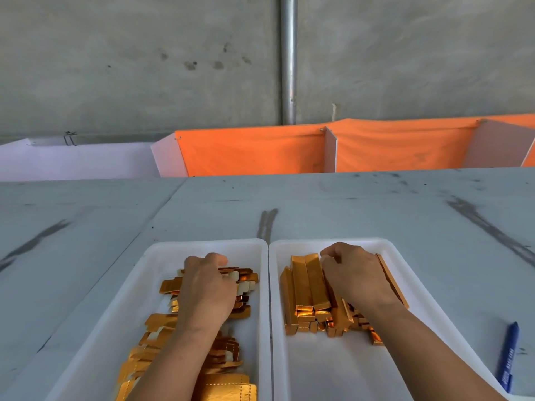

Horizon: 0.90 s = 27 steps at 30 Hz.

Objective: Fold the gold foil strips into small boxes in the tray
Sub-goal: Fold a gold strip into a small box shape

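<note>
Your grey table (347, 204) carries the right white tray (405, 256), and the left white tray (139, 273) touches its left side. Folded gold boxes (309, 282) lie heaped inside the right tray. Flat gold foil strips (162, 322) fill the tray to its left. Your right hand (356, 273) lies curled over the boxes and your left hand (207, 287) lies curled on the strips. Whether either one grips anything, I cannot tell. A blue pen (506, 357) lies just right of the right tray.
</note>
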Each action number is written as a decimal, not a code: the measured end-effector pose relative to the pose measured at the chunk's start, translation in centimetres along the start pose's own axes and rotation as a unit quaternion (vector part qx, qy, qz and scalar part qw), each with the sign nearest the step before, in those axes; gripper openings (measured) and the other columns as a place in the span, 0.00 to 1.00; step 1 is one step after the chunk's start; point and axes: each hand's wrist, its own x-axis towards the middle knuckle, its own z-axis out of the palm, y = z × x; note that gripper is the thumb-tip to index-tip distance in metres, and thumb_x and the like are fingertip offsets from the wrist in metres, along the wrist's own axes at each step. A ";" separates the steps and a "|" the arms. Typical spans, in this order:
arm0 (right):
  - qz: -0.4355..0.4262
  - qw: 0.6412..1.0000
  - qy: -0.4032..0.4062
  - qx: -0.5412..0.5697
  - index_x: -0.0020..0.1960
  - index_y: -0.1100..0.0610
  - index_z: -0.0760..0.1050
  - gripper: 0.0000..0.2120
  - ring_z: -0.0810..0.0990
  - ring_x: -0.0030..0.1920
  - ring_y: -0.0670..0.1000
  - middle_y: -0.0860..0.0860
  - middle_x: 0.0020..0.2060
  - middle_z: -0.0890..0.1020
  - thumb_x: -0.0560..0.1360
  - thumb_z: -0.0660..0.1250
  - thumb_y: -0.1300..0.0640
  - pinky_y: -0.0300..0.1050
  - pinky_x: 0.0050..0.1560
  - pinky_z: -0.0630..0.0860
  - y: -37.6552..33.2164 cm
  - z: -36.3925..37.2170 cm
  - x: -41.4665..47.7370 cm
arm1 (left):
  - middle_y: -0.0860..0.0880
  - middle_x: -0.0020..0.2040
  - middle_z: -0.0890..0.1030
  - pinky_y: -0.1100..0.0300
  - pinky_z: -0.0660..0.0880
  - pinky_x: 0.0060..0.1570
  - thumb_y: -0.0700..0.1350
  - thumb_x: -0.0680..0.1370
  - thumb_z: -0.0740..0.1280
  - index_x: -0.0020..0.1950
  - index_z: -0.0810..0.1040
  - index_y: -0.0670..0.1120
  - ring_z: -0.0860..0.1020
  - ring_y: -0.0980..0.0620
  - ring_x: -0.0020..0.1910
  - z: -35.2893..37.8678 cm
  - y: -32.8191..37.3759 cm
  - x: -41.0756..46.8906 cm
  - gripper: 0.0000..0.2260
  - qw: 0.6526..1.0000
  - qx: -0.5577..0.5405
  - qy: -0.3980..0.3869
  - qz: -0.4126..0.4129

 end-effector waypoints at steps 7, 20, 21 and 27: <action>-0.014 1.000 -0.008 -0.002 0.62 0.48 0.77 0.13 0.76 0.41 0.43 0.46 0.49 0.81 0.82 0.57 0.52 0.37 0.38 0.71 -0.2 0.4 0.0 | 0.47 0.73 0.61 0.51 0.66 0.68 0.44 0.76 0.64 0.75 0.60 0.53 0.62 0.45 0.71 0.9 -1.7 0.0 0.28 0.984 0.153 -0.092 0.005; -0.050 0.998 -0.024 0.023 0.55 0.46 0.79 0.10 0.79 0.41 0.42 0.41 0.43 0.79 0.82 0.59 0.52 0.30 0.37 0.71 -0.2 1.0 -0.2 | 0.50 0.63 0.72 0.52 0.71 0.62 0.48 0.77 0.63 0.73 0.62 0.56 0.70 0.47 0.63 2.3 -2.7 -0.1 0.25 0.963 0.240 -0.118 0.025; -0.052 0.998 -0.024 0.022 0.55 0.46 0.79 0.10 0.78 0.41 0.42 0.41 0.44 0.79 0.82 0.59 0.52 0.31 0.37 0.71 -0.2 1.0 -0.2 | 0.50 0.62 0.73 0.51 0.71 0.62 0.48 0.77 0.63 0.73 0.63 0.56 0.70 0.46 0.63 2.4 -2.7 -0.1 0.24 0.962 0.245 -0.122 0.027; -0.063 0.997 -0.023 0.025 0.54 0.47 0.80 0.10 0.78 0.44 0.43 0.44 0.49 0.82 0.81 0.60 0.52 0.35 0.44 0.76 -0.5 0.9 -0.4 | 0.52 0.52 0.73 0.50 0.73 0.58 0.47 0.76 0.65 0.65 0.69 0.57 0.72 0.49 0.57 2.2 -2.5 -0.2 0.18 0.968 0.233 -0.092 0.032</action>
